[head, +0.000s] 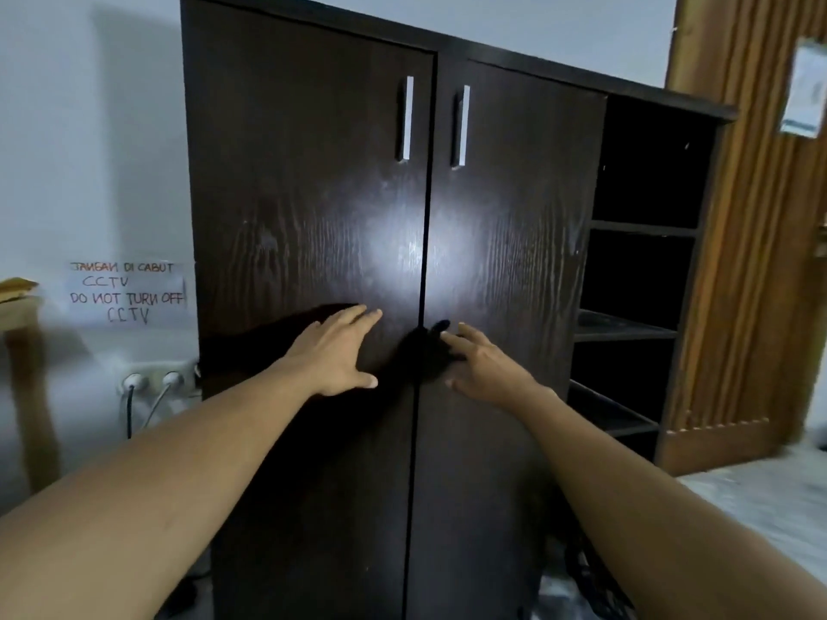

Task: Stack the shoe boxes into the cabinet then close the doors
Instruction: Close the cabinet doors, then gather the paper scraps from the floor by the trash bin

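A tall dark-brown cabinet (pixel 313 208) fills the middle of the head view. Both of its doors are shut, meeting at a narrow centre seam, each with a vertical silver handle (pixel 406 118) near the top. My left hand (pixel 335 351) lies flat on the left door with fingers spread, holding nothing. My right hand (pixel 485 366) reaches to the right door (pixel 514 226) beside the seam, fingers apart and empty. No shoe boxes are visible; the inside of the cabinet is hidden by the doors.
Open dark shelves (pixel 626 326) form the cabinet's right section. A wooden slatted panel (pixel 752 261) stands further right. On the left wall are a handwritten CCTV notice (pixel 127 290) and a socket with plugged cables (pixel 152 382). A wooden table edge (pixel 18 306) shows at far left.
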